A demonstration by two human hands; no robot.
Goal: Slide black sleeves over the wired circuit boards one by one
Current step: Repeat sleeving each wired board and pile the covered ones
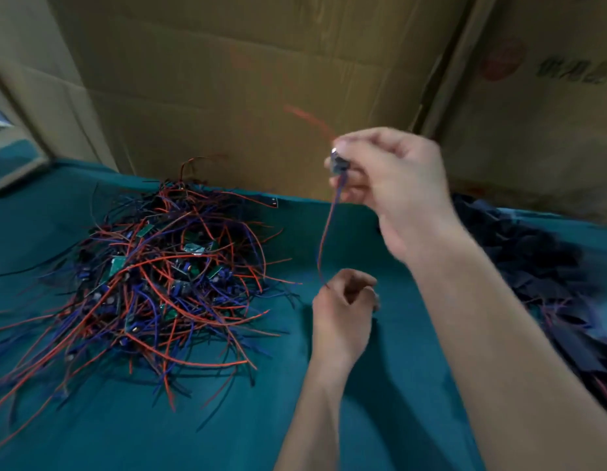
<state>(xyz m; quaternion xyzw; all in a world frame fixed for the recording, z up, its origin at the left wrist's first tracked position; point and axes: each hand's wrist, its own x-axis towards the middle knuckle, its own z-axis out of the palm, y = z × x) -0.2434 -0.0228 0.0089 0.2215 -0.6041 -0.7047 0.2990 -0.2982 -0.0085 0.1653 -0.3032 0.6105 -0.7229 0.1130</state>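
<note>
Cardboard boxes [247, 79] stand along the far edge of the teal cloth-covered table [125, 419]; the box at the far right corner carries a round red stamp and dark printed characters, too blurred to read. The right hand [390, 185] is raised above the table's middle, fingers curled, pinching a small dark wired circuit board [337, 163] at its fingertips. From the board a thin red and blue wire pair [324, 239] hangs down to the left hand [342, 314], which sits lower, just over the cloth, fingers curled and pinching the wire's lower end. A tangled heap of red and blue wired green circuit boards [159, 277] lies toward the left edge. A pile of black sleeves [539, 266] lies at the right edge.
</note>
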